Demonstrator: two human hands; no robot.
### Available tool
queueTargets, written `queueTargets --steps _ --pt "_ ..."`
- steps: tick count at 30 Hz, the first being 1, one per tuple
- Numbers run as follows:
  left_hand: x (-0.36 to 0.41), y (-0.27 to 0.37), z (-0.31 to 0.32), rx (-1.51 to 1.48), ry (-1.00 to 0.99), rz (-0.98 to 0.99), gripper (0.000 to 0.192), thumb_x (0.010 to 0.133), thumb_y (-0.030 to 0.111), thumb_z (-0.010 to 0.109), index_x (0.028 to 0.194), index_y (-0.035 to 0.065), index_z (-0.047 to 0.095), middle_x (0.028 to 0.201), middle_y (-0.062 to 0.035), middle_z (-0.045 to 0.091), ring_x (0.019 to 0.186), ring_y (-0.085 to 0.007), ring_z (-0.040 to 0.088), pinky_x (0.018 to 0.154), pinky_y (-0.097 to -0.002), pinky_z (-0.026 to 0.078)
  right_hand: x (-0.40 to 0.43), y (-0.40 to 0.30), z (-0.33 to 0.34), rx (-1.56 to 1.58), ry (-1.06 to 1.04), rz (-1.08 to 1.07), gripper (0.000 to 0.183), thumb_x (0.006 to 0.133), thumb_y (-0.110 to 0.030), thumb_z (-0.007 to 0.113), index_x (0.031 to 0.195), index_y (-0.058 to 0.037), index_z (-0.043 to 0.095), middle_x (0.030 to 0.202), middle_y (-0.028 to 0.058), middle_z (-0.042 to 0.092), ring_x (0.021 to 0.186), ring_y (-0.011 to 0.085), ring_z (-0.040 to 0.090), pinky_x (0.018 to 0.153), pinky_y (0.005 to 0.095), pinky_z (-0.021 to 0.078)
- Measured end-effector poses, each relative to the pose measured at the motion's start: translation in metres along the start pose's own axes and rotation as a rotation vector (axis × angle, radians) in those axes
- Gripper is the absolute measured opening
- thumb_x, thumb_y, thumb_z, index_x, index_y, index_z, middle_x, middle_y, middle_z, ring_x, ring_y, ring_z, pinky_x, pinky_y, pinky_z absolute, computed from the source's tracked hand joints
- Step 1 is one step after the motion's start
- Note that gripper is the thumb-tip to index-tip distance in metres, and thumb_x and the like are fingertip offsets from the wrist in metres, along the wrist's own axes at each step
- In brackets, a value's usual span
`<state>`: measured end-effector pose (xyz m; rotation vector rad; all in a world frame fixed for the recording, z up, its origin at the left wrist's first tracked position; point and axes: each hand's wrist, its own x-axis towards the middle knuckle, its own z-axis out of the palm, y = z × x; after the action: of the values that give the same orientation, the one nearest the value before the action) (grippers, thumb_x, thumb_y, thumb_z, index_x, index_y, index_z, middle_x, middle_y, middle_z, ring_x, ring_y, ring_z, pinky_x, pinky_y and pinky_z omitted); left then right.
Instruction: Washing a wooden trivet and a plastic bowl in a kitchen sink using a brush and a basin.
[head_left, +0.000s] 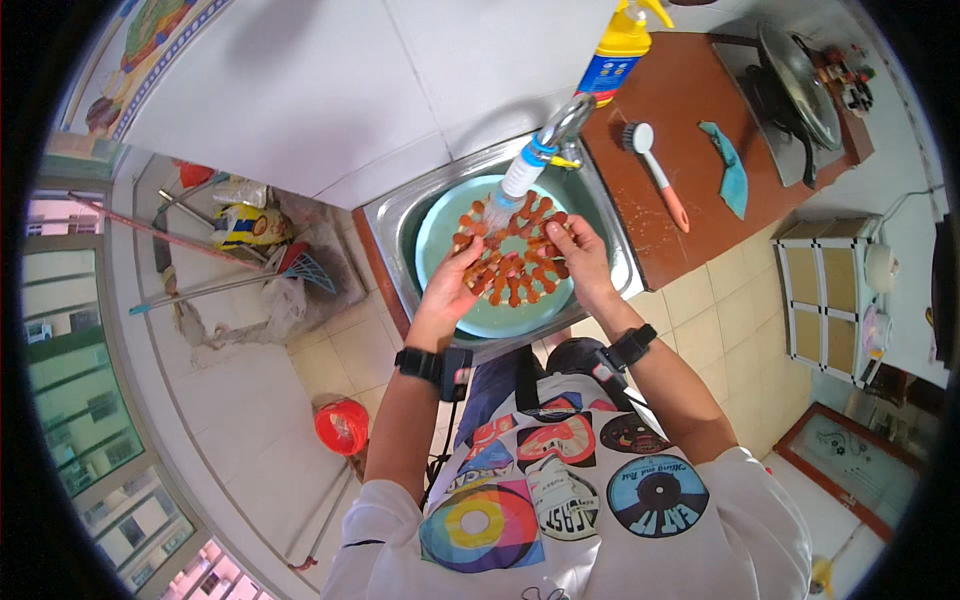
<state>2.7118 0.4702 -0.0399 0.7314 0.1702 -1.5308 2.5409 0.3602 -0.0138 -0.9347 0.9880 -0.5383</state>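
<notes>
Between my two hands is a round, openwork brown trivet-like mat (514, 289), made of many small knobbed pieces set in rings. My left hand (452, 283) grips its left edge, and my right hand (583, 249) grips the right edge with the thumb on top. Water runs onto the mat from a white and blue filter nozzle (523, 174) fitted to the chrome faucet (568, 124). Beneath it, a pale green plastic basin (433, 225) holding water sits inside the stainless steel sink (394, 219).
On the brown counter (694, 251) to the right lie a scrub brush (654, 169) and a teal cloth (727, 171). A yellow pump bottle (615, 56) stands behind the faucet. Farther right is a lidded wok (802, 86) on a stove. A red bucket (341, 426) stands on the floor at left.
</notes>
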Motion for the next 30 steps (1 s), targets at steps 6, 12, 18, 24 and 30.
queueTargets --steps 6,12,18,24,30 --pt "0.057 0.019 0.023 0.261 -0.039 0.017 0.035 0.092 0.008 0.051 0.126 0.0053 0.044 0.115 -0.0104 0.059 0.1 -0.0277 0.063 0.075 -0.0348 0.054 0.028 -0.026 -0.019 0.049 0.067 -0.131 0.015 0.093 -0.02 0.057 0.102 -0.0077 0.059 0.084 -0.0006 0.062 0.073 0.007 0.06 0.064 0.0216 0.0495" --pt "0.03 0.03 0.016 0.382 0.233 0.276 0.042 0.088 0.013 0.062 0.126 0.0068 0.045 0.117 -0.0073 0.055 0.104 -0.0174 0.055 0.086 -0.0306 0.045 0.022 -0.033 0.03 0.219 -0.031 -0.108 0.015 0.092 -0.02 0.06 0.101 -0.0075 0.059 0.084 -0.0013 0.062 0.068 0.0061 0.059 0.058 0.0202 0.0467" --pt "0.004 -0.01 0.004 0.466 0.265 0.149 0.063 0.088 0.04 0.061 0.139 0.0138 0.035 0.137 -0.0077 0.039 0.129 -0.0192 0.034 0.108 -0.0406 0.021 -0.02 -0.025 0.029 0.247 0.208 -0.091 0.018 0.091 -0.017 0.061 0.103 -0.0042 0.059 0.08 -0.0003 0.061 0.069 0.0063 0.058 0.062 0.0212 0.0503" --pt "-0.001 -0.036 0.047 -0.196 -0.061 -0.128 0.072 0.087 0.062 0.045 0.133 0.006 0.043 0.133 -0.013 0.047 0.124 -0.0271 0.043 0.106 -0.0467 0.031 -0.049 -0.008 0.021 -0.569 -0.066 -0.524 0.025 0.086 -0.014 0.062 0.107 -0.0019 0.063 0.103 0.0113 0.061 0.093 0.0234 0.059 0.082 0.0335 0.048" --pt "0.006 -0.018 0.032 -0.376 -0.198 0.231 0.056 0.092 0.053 0.041 0.121 0.0064 0.054 0.113 -0.0132 0.061 0.098 -0.0285 0.06 0.093 -0.0415 0.046 -0.02 0.006 0.031 -1.011 -0.017 -0.784 0.046 0.091 -0.037 0.052 0.125 -0.0062 0.055 0.131 0.0206 0.045 0.123 0.0363 0.04 0.104 0.0453 0.0289"
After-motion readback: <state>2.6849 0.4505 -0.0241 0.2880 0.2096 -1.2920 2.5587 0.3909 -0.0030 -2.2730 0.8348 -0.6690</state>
